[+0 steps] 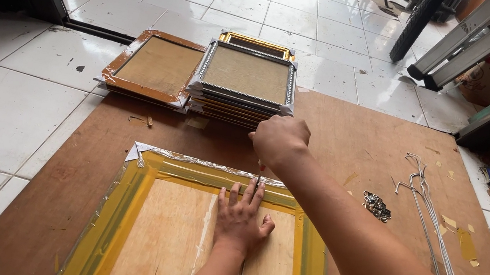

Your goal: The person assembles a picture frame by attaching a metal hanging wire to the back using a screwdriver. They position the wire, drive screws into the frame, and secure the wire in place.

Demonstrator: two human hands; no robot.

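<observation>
Left hand (241, 214) flat on frame back (173, 239), right hand (279, 142) gripping tool (259, 175) at top edge

Frame (129, 224) near on board (352, 136), stacked frames (244, 84) far behind it, wire rods (432, 217) right, metal hooks (376, 205) between.

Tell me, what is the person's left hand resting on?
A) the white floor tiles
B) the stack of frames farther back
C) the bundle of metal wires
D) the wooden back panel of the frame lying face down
D: the left hand lies flat, fingers spread, on the wooden back panel of the yellow-taped frame, while the right hand holds a thin tool point-down at the frame's top edge.
</observation>
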